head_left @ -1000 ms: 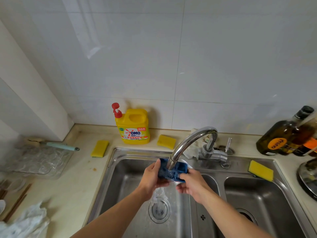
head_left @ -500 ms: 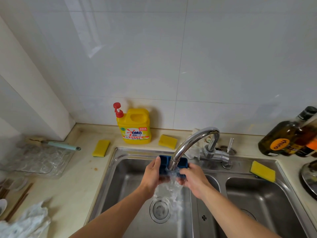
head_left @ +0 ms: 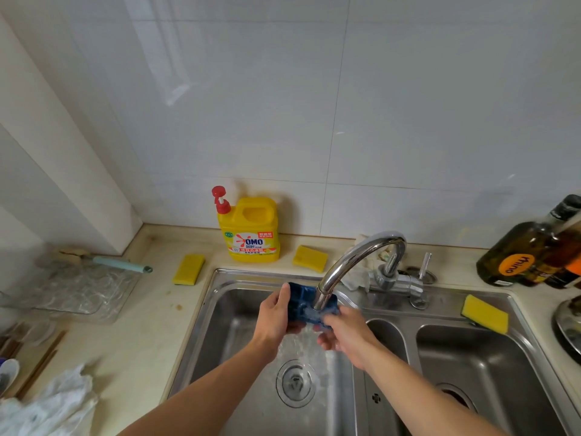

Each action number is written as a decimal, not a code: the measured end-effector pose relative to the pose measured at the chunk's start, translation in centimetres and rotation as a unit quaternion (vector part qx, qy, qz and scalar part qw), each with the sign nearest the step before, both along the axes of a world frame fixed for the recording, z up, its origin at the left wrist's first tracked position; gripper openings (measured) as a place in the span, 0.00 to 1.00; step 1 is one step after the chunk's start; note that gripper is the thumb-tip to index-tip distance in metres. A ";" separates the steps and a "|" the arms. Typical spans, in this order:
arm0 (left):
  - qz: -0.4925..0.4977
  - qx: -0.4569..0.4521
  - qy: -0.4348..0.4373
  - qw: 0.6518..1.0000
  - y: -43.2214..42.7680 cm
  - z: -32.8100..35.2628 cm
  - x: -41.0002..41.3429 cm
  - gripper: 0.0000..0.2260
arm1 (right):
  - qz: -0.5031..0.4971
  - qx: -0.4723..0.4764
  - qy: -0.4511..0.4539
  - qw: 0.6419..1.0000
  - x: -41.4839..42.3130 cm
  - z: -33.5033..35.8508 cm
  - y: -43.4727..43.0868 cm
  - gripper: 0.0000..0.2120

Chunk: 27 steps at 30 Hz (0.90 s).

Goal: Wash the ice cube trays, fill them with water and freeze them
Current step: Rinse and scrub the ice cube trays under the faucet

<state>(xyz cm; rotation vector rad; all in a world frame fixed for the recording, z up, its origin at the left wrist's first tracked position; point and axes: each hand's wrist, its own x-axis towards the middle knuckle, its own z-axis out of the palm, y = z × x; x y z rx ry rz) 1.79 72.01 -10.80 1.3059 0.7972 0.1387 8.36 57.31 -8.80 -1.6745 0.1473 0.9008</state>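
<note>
A blue ice cube tray is held over the left basin of the steel sink, right under the mouth of the curved tap. Water runs over it and falls in a broad sheet toward the drain below. The left hand has its grip closed round the tray's left end, thumb along the top and fingers curled beneath. The right hand has its grip on the tray's right end with fingers curled under it, though the water blurs where they touch. The right basin lies just beside. Along the back edge of the table, against the tiled wall, stands a yellow detergent jug with a red pump. A first sponge lies to its left near the sink's back left corner, and a second sponge to its right. A third sponge rests on the sink's rim behind the right basin. A crumpled cloth sits behind the tap's base. Dark bottles lean together at the back right corner, and a metal lid shows at the right edge. Toward the left edge lies a clear plastic tray, with a pale green brush across its far end. At the near left corner are chopsticks and a white crumpled rag.
</note>
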 end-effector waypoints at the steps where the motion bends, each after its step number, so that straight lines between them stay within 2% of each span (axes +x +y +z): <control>1: -0.002 0.010 -0.001 1.000 0.0 0.2 -0.1 0.19 | -0.004 0.004 0.008 1.000 0.0 0.0 0.1 0.03; 10: -0.026 0.150 -0.025 0.988 -0.1 1.9 -0.6 0.14 | -0.006 0.009 0.064 0.998 -0.3 -0.3 0.3 0.07; 15: -0.022 0.181 0.011 0.983 0.9 2.0 -1.0 0.16 | -0.018 0.043 0.070 0.996 -0.1 0.3 0.0 0.08; 19: -0.028 0.187 0.031 0.981 0.9 1.5 -1.3 0.16 | -0.026 0.061 0.088 0.994 -0.3 0.3 -0.3 0.09; 22: -0.042 0.180 0.056 0.981 0.7 1.3 -1.3 0.18 | -0.021 0.041 0.076 0.996 -0.4 0.0 -0.4 0.08; 27: -0.031 0.102 0.089 0.990 0.8 0.6 -1.4 0.22 | 0.000 0.003 0.054 0.999 -0.4 -0.3 -0.8 0.09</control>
